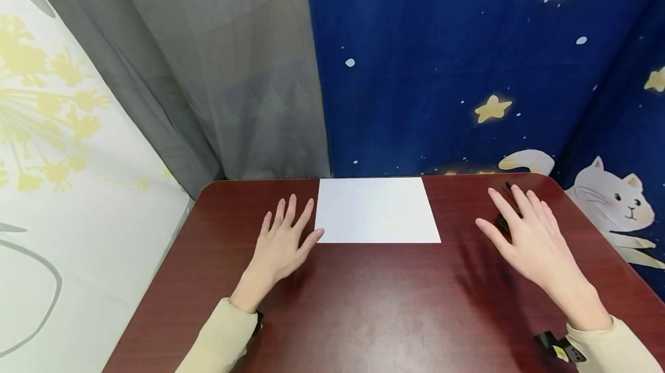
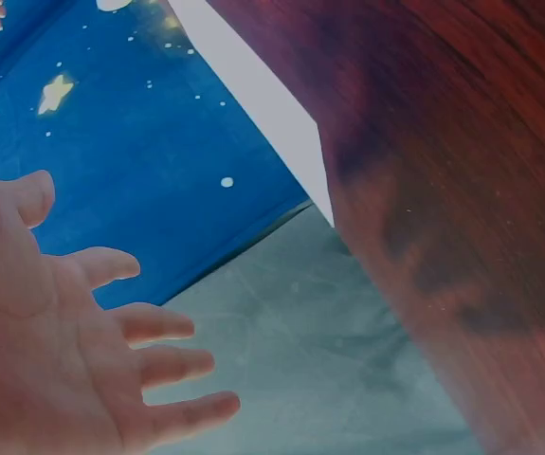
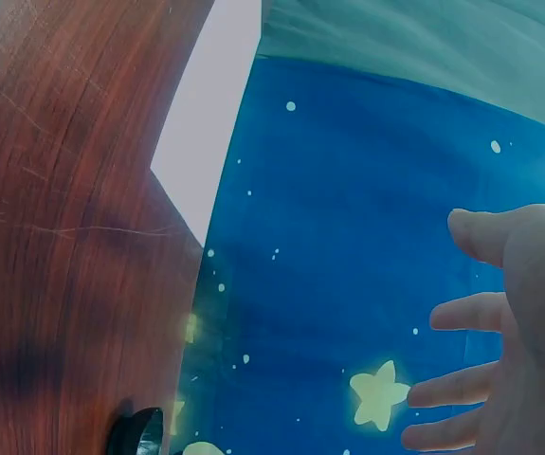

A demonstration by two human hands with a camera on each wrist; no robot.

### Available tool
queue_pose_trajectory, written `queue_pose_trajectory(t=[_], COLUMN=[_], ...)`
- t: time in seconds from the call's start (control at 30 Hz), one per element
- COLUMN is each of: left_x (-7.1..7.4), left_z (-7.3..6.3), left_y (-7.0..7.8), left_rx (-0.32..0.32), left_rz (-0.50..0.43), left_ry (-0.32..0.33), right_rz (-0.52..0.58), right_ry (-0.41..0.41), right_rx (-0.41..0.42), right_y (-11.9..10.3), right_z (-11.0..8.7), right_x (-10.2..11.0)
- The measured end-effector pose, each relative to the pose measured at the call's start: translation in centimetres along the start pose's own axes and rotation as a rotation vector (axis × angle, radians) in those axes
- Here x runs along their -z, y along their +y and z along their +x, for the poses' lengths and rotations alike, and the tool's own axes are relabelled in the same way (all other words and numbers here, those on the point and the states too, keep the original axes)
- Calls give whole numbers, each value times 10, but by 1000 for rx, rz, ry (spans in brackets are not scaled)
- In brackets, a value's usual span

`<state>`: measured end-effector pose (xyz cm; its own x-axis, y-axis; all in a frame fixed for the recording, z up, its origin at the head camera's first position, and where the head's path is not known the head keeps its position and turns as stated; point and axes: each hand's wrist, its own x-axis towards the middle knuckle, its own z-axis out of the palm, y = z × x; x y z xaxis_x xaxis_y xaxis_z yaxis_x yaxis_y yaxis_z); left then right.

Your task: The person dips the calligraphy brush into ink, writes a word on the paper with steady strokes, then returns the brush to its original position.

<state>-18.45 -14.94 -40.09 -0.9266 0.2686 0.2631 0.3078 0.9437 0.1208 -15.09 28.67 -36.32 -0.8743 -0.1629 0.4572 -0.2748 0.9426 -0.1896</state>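
Note:
A blank white sheet of paper (image 1: 378, 211) lies flat at the far edge of the dark red wooden table (image 1: 363, 304). My left hand (image 1: 280, 249) is held above the table at the paper's left, fingers spread and holding nothing. From the head view its thumb overlaps the paper's left edge; the left wrist view shows the palm raised off the surface. On the other side, my right hand (image 1: 537, 243) is also raised, its fingers extended and nothing in them. Beneath it sits a small black rounded object (image 3: 137, 434), mostly hidden by the hand in the head view; its kind is unclear.
Behind the table hang a grey curtain (image 1: 249, 84) and a blue curtain (image 1: 405, 73) with stars and a cat. A white patterned cloth (image 1: 78, 234) borders the left side. Dark devices are strapped at both wrists, including one at the right cuff (image 1: 561, 347).

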Motion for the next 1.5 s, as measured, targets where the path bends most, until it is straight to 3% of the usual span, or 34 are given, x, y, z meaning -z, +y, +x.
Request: queue_pose_trajectory(t=[0.33,1.07,1.5], left_x=[-11,-33,-42], left_z=[11,27,38], left_y=[-3,-9,-9], left_rx=[0,-19,-10], left_rz=[11,-4,16], left_ry=[-76,-170,-254], right_rz=[-22,-81,-118], right_ry=[-22,-14,-167], right_rx=[-32,16,-109], right_y=[9,50,88], right_z=[3,16,22], right_x=[8,4,-4])
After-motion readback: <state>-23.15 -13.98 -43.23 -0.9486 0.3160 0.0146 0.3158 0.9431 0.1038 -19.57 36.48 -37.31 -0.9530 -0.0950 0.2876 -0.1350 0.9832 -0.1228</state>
